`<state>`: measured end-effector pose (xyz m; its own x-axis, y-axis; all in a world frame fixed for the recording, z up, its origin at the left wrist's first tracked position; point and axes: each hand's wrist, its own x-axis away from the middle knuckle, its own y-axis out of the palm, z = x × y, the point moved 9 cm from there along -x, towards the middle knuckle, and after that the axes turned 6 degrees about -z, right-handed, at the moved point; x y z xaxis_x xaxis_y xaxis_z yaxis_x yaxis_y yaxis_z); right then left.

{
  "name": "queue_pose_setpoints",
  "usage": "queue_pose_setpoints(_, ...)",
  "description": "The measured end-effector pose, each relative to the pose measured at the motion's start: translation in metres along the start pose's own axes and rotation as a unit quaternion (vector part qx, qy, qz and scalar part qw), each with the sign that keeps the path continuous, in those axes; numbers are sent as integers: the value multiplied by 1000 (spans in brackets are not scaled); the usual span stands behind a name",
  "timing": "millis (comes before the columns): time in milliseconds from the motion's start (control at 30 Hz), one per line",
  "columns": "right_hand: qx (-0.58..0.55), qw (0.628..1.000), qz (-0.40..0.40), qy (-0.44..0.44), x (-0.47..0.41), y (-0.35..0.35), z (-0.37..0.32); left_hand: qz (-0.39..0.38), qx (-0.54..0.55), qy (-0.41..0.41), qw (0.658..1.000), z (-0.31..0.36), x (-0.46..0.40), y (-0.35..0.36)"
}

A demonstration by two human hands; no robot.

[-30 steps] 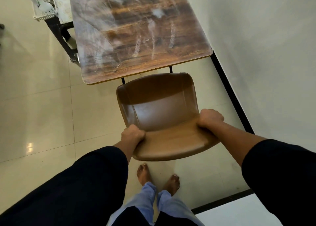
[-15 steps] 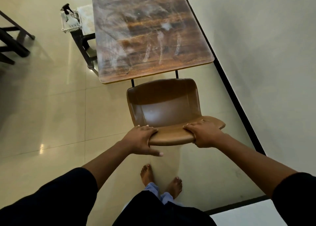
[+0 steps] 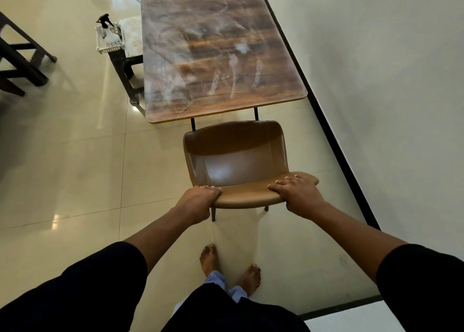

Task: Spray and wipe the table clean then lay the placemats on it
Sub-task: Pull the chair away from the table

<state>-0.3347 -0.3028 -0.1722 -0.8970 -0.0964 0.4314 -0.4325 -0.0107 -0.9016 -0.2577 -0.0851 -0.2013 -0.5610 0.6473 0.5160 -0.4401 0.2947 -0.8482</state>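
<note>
Brown chair (image 3: 236, 161) at the smeared surface's (image 3: 216, 55) near end, both hands' grip on its backrest, left hand (image 3: 198, 201) and right hand (image 3: 298, 193); risk: a tilted pull scrapes legs or clips bare feet (image 3: 227, 266); spray bottle (image 3: 108, 31) waits far left.

No text, label, brand, number or sign can be read anywhere in view. The spray bottle (image 3: 108, 30) in the white basket (image 3: 110, 46) at the far left is too small to show any print, and the smeared table (image 3: 216, 55) top and brown chair (image 3: 241, 161) carry no lettering.
</note>
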Motion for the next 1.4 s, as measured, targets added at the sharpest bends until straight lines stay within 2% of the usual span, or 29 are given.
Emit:
queue_pose_setpoints(400,-3,1000,17,-2,0,0,-5,-18,-26,3,1000,-6,-1,6)
queue_pose_setpoints(1400,7,999,53,7,-6,-8,-13,29,16,-39,999,-17,7,1)
